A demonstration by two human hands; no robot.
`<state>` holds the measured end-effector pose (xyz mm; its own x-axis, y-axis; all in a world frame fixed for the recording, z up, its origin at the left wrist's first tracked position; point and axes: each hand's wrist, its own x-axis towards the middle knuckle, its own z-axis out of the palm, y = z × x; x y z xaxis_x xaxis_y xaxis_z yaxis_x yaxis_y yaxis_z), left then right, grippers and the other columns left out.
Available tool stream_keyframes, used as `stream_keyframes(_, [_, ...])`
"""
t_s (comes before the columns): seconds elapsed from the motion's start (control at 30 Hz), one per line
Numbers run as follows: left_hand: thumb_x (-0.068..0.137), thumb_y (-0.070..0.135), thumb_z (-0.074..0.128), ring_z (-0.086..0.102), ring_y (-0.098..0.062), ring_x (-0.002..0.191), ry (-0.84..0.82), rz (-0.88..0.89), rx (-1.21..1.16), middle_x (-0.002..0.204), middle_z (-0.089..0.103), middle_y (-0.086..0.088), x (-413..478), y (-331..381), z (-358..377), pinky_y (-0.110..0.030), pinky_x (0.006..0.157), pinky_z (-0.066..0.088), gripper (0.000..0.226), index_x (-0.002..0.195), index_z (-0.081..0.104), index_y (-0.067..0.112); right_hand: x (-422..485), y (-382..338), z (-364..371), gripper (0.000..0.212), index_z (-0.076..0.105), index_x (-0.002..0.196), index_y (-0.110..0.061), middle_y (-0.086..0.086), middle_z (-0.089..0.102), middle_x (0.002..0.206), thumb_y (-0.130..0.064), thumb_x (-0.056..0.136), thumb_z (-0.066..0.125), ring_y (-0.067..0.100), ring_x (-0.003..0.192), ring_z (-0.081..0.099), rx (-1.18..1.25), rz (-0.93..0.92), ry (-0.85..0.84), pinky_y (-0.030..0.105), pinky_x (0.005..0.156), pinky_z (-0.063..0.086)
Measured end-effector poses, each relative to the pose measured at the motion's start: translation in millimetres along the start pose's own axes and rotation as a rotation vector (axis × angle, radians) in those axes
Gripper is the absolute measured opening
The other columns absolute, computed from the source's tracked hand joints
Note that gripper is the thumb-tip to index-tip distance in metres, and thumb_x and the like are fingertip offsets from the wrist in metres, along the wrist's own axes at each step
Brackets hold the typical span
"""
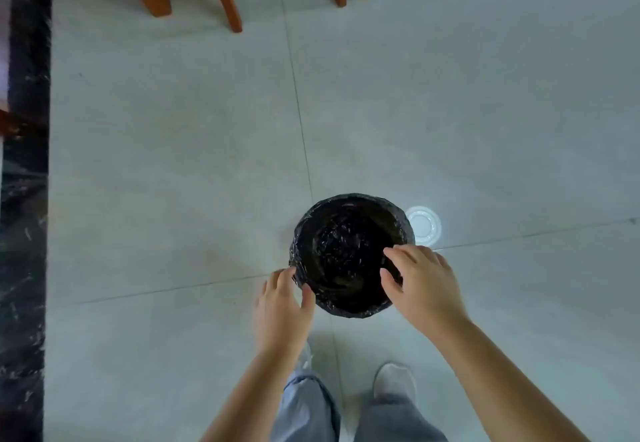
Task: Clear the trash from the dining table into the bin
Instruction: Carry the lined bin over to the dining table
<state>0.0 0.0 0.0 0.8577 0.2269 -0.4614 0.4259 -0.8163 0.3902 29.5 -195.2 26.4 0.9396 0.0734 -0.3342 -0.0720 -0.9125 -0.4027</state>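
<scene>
Both grips sit loosely spread on the bin (349, 254) rim, left hand (282, 306) and right hand (420, 282) clasping nothing, seemingly to settle its liner.

Grey tiled floor (173, 164): lined bin (346, 306), white lid (425, 225) just beside.

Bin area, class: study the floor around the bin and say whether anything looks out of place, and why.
Yes. A white round lid lies on the tiled floor, just beyond the right side of the black-lined bin. It looks like trash outside the bin. The left hand and right hand are at the bin's rim, not on the lid.
</scene>
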Motion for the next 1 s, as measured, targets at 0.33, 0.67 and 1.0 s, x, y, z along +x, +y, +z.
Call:
stream_keyframes(0.33, [0.080,0.024,0.062,0.055,-0.017,0.087,-0.029,-0.418,-0.386,0.097,0.059,0.000,31,-41,104,-0.024,0.067,0.037,0.024,0.097,0.048,0.017,33,19,85,0.029,0.063,0.107,-0.009,0.009,0.068,0.106,-0.020,0.080,0.061,0.033,0.100,0.059,0.011,-0.015,-0.024,0.044,0.088,0.045])
stream_keyframes(0.67, [0.074,0.006,0.054,0.045,-0.017,0.056,0.084,-0.579,-0.715,0.067,0.052,-0.001,38,-23,106,-0.021,0.051,0.038,0.009,0.076,0.049,0.012,30,15,85,0.031,0.060,0.112,-0.012,0.006,0.065,0.111,-0.022,0.083,0.055,0.030,0.104,0.056,0.055,0.032,-0.060,0.041,0.093,0.042])
stream_keyframes(1.0, [0.065,0.013,0.060,0.041,-0.018,0.049,0.125,-0.402,-0.627,0.055,0.046,0.003,5,44,-37,-0.029,0.050,0.032,0.027,0.057,0.037,0.023,8,-47,-46,0.030,0.059,0.113,-0.015,0.002,0.063,0.115,-0.024,0.085,0.053,0.025,0.108,0.054,0.081,0.017,0.015,0.038,0.094,0.040])
